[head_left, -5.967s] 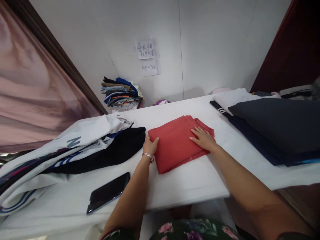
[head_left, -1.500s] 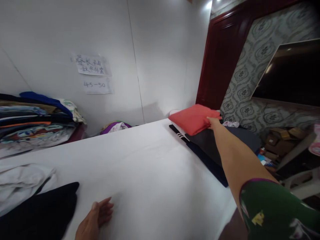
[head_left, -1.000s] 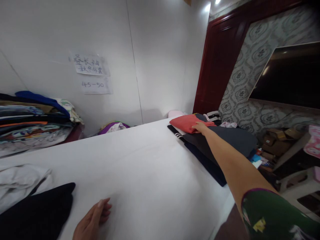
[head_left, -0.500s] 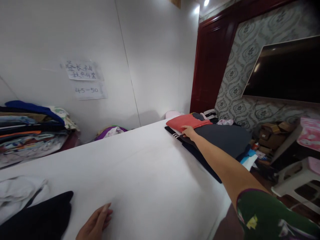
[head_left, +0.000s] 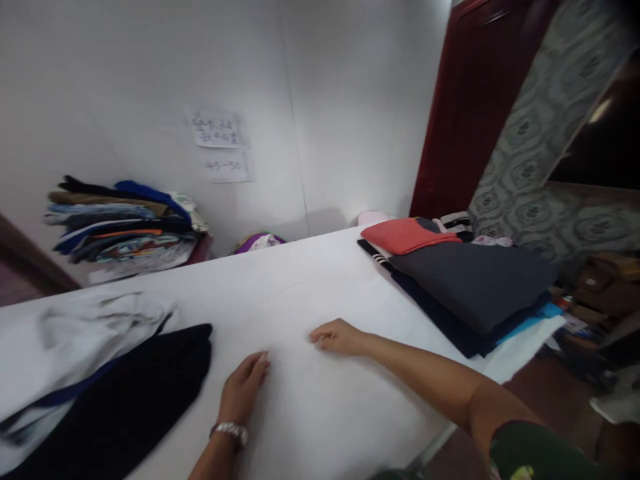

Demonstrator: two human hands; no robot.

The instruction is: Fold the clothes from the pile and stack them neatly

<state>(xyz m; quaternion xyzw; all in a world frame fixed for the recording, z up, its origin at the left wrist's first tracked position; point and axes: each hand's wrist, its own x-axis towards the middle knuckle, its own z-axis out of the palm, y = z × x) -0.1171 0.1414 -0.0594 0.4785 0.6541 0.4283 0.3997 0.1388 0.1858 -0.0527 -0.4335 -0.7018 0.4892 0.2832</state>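
Note:
My left hand (head_left: 246,387), with a metal watch or bracelet on the wrist, is over the white table (head_left: 295,293). Its fingers are loosely bent and hold nothing. To its left lies a black garment (head_left: 145,393), with a crumpled white garment (head_left: 103,327) behind it. Also over the table, my right hand (head_left: 340,337) has relaxed, slightly parted fingers with nothing between them. Farther right, a folded coral-red garment (head_left: 403,235) rests on a pile with a dark grey garment (head_left: 470,280) and navy cloth (head_left: 440,317). Neither hand touches any clothing.
A tall stack of folded clothes (head_left: 130,223) stands beyond the table at the back left. Purple and white cloth (head_left: 260,242) shows behind the far edge. Paper signs (head_left: 223,147) hang on the wall. Cardboard boxes (head_left: 600,280) are at the right.
My right hand has left the coral-red garment and drawn back over the middle of the table. My left hand has come forward, and the view has turned left.

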